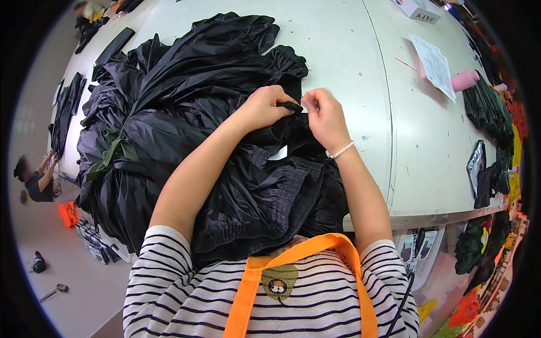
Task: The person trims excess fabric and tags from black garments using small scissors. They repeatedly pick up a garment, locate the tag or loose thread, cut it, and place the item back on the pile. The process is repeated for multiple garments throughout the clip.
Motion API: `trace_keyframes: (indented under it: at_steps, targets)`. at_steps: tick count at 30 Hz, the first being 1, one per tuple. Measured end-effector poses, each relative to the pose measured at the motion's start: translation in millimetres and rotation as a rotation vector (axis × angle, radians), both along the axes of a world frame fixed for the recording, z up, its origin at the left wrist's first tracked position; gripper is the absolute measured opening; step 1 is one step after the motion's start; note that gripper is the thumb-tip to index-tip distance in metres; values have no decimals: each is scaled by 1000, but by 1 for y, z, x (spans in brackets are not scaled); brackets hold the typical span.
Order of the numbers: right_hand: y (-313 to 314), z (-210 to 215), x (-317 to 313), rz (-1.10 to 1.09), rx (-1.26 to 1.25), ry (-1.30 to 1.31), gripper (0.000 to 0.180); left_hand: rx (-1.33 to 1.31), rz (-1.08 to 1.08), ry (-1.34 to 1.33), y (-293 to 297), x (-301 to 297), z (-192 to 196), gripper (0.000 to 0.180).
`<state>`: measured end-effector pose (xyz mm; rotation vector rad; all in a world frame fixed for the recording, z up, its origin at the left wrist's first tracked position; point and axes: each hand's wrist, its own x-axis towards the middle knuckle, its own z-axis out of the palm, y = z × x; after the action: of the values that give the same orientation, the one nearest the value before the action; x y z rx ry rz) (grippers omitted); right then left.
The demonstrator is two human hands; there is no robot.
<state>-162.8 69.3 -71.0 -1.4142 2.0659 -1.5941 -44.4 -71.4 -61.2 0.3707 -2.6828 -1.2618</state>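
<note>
A large heap of black garments (186, 73) with gathered elastic edges lies on the table in front of me and hangs over its near side. My left hand (265, 108) is closed above the heap's right side, pinching a narrow black piece (289, 106) that looks like folded cloth. Just right of it, my right hand (326, 115) is closed with thumb and fingers together at the end of that piece. A tiny pale bit shows at its fingertips, too small to name. Below both hands, a white label (278, 153) lies among the dark folds. A green strip (110, 155) is tied round the heap at left.
On the white table (360, 73), a paper sheet (433, 65), a pink bottle (465, 81) and a white box (418, 10) stand or lie at right. More dark garments (489, 107) line the far right. A clear bin (420, 248) sits below the edge. Another person (39, 180) works at far left.
</note>
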Motion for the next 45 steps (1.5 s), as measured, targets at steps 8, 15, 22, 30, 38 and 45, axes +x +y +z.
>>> trace_keyframes:
  at_steps: [8,15,22,30,38,45]
  targets:
    - [31,4,-17,20,211,-266,21,82,61,37,-4,-3,0,23]
    - [33,8,-8,110,216,-28,21,156,85,2,-2,-3,4,25]
    - [22,12,-6,113,191,15,21,149,82,17,-4,-4,-1,23]
    - [18,14,-5,117,208,8,18,118,79,15,-3,-2,-1,25]
    - [18,11,-8,160,145,-78,18,83,72,30,-2,-3,-1,25]
    - [10,9,-5,173,140,-131,18,81,59,48,-3,-3,-4,25]
